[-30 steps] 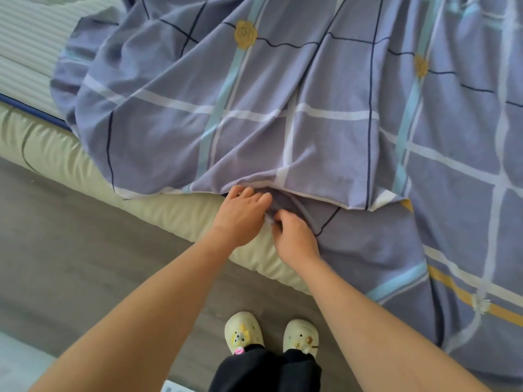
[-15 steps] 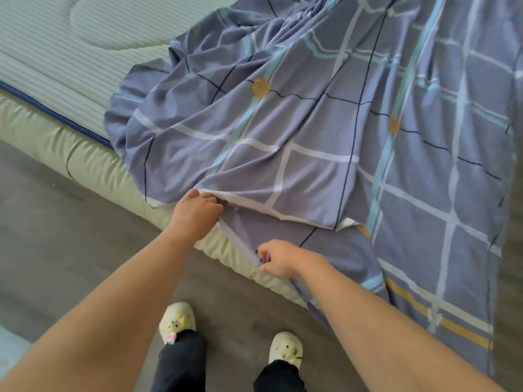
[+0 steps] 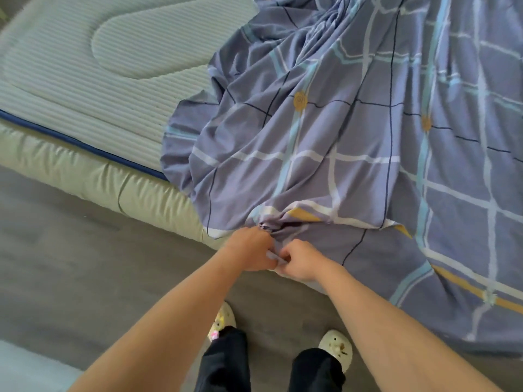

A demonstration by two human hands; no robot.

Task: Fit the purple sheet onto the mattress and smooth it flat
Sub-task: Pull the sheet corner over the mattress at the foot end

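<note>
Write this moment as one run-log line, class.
sheet: bunched, partly on mattress | left hand: grips sheet edge | right hand: pinches sheet edge | mattress: partly bare | status: not fitted

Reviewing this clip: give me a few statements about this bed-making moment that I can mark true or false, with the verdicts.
1. The left hand and the right hand both pinch the purple checked fabric sheet at the bed's near side. True.
2. The sheet covers the whole pale ribbed mattress. False: the mattress's left part lies bare.
3. The sheet lies smooth and flat. False: it is bunched in deep folds.
4. The person wears cream slippers and stands on a grey floor. True.
</note>
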